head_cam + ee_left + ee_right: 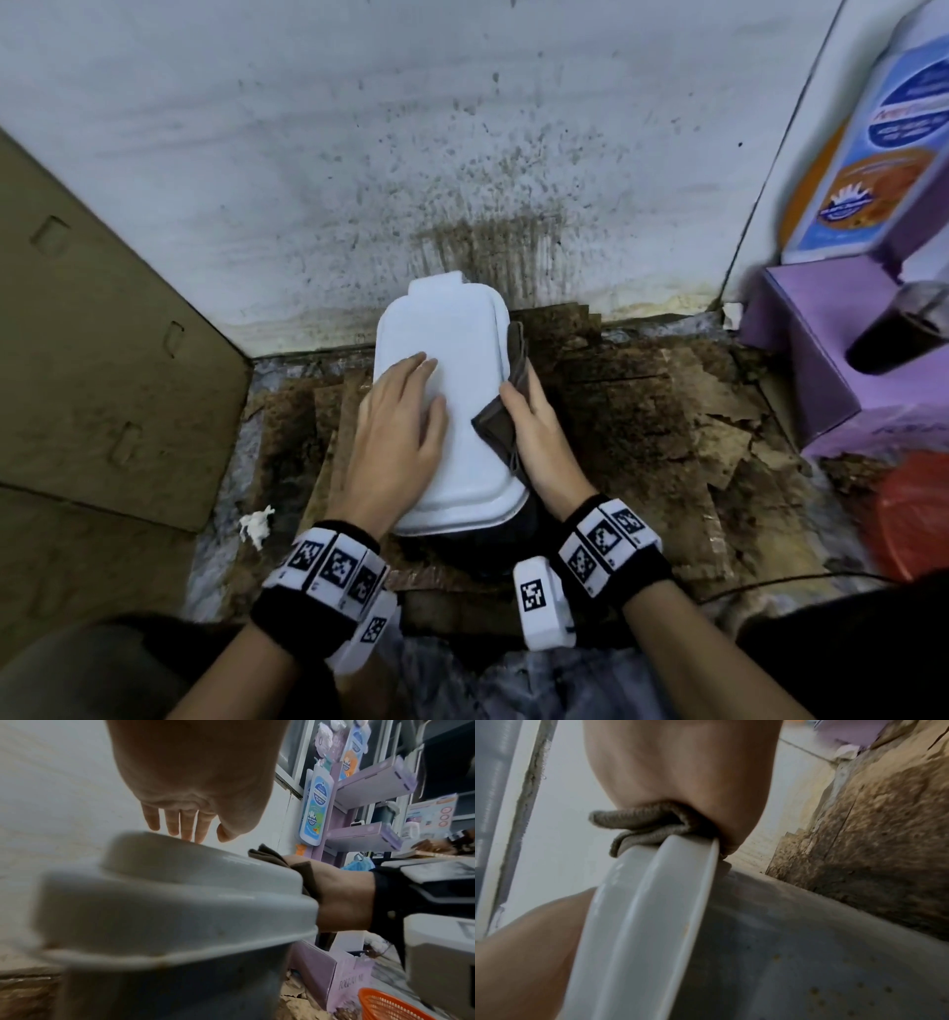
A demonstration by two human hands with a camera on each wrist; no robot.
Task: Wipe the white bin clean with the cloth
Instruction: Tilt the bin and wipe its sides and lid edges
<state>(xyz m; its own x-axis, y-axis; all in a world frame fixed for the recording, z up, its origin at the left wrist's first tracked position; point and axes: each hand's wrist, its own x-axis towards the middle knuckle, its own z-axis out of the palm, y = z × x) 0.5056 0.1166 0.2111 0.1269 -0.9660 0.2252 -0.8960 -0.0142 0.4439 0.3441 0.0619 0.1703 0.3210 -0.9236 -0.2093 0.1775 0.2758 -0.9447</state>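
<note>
The white bin (452,329) stands on the floor against the wall, its white lid closed over a grey body (808,953). My left hand (405,411) lies flat on the lid with straight fingers (180,821) and steadies it. At the lid's right edge my right hand (534,426) grips a folded brown cloth (495,426), with the thumb on top. In the right wrist view the cloth (641,821) is bunched under my palm against the lid's rim (654,912). From the left wrist the cloth (270,854) is seen draped over that same edge.
Stained, torn cardboard (642,401) covers the floor around the bin, and the wall (462,180) behind is spattered brown. A large cardboard box (102,334) stands at the left. At the right are a purple display stand (821,360), a dark cup (893,334) and an orange basket (914,514).
</note>
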